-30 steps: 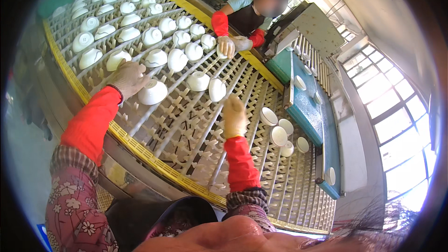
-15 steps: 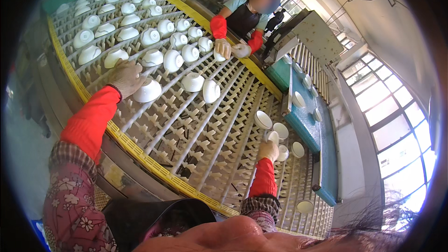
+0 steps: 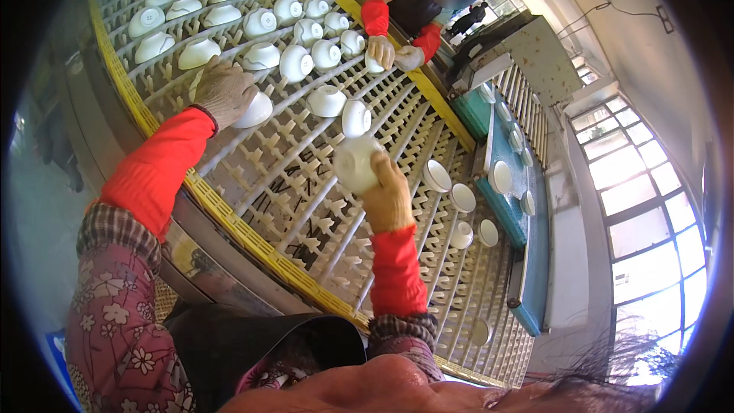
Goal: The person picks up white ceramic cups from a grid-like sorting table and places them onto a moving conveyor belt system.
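Observation:
My gloved left hand [image 3: 223, 90] curls over a white bowl [image 3: 195, 86] on the rack conveyor, most of that bowl hidden behind the glove. Just beside its fingers sits an upside-down bowl [image 3: 258, 110]. My gloved right hand [image 3: 388, 197] grips another white bowl [image 3: 355, 164] by its side and holds it over the middle of the rack, slightly blurred. Close beyond it, an upturned bowl [image 3: 357, 118] leans on the pegs, with one more bowl [image 3: 326, 101] to its left.
Rows of upside-down bowls fill the far left of the pegged conveyor [image 3: 306, 241], edged by yellow rails [image 3: 229, 218]. Several loose bowls [image 3: 462, 197] lie at right. A blue-green belt [image 3: 501, 210] carries more bowls. Across the conveyor, a co-worker's gloved hand [image 3: 381, 52] touches a bowl.
My right hand has moved left and away from the loose bowls, carrying a bowl to the rack's middle. My left hand stays near the same bowls. The whole view has shifted slightly.

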The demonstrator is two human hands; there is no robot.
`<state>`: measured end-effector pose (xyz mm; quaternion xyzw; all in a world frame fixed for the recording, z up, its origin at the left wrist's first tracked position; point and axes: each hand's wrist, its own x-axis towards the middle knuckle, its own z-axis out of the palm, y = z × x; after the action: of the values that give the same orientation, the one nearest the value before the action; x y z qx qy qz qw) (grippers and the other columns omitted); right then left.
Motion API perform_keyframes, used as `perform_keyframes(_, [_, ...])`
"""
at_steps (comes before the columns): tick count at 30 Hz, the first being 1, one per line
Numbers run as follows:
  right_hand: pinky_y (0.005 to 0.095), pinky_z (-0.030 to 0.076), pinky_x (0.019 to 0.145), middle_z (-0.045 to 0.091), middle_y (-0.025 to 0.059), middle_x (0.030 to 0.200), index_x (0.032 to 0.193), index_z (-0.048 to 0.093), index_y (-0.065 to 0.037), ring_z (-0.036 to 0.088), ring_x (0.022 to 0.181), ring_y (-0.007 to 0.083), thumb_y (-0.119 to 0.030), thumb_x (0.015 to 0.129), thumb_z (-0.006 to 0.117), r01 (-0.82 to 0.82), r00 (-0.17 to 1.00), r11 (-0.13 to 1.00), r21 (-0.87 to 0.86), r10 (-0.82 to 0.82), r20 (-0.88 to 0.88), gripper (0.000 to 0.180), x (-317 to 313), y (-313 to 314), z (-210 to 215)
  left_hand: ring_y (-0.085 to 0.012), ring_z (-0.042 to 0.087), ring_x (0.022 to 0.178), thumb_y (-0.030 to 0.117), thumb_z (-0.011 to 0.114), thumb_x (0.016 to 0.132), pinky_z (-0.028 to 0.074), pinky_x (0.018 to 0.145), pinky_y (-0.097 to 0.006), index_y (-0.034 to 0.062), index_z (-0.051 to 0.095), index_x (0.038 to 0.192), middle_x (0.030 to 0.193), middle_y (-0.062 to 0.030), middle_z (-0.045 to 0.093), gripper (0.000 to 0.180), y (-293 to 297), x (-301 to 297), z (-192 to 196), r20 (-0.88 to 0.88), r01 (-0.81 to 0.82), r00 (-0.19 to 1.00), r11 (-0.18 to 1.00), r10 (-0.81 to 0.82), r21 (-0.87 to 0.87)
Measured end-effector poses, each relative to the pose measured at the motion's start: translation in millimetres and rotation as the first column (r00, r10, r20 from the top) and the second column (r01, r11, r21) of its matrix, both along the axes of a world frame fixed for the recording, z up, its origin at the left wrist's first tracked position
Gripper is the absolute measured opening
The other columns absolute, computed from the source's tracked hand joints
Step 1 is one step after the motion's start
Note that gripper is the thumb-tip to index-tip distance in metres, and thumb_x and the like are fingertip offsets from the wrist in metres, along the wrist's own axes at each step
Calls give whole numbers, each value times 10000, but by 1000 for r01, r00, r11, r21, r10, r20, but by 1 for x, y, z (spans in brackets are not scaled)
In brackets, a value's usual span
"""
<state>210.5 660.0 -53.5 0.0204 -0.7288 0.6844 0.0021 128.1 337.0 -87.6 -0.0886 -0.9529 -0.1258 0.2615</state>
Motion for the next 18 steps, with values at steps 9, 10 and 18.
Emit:
perform_keyframes(9, [370,550,825,654,164,1050,1141,601,25,649,1007,266,-227,959,557,112,990,990,88,-104,-93,314,-29,-20,-35,-330,556,893,261,554,890,377,923,-470,58,602,825,813,-134,595,219,2,8,0,-3,107,994,994,-107,21])
perform_keyframes(10, [380,543,830,660,165,1044,1124,606,19,648,1008,277,-237,944,574,228,962,937,266,-175,-208,314,-29,-4,-36,-334,556,893,271,555,889,377,923,-474,50,600,831,817,-140,595,233,4,9,4,65,99,993,995,-99,7])
perform_keyframes(18, [414,444,983,667,157,1141,1075,648,-20,580,1158,305,-321,862,663,500,805,38,865,-389,-448,370,-46,146,-54,-344,580,1067,334,602,874,304,1090,-476,9,654,968,1010,-186,669,341,19,23,19,141,66,987,996,-75,67])
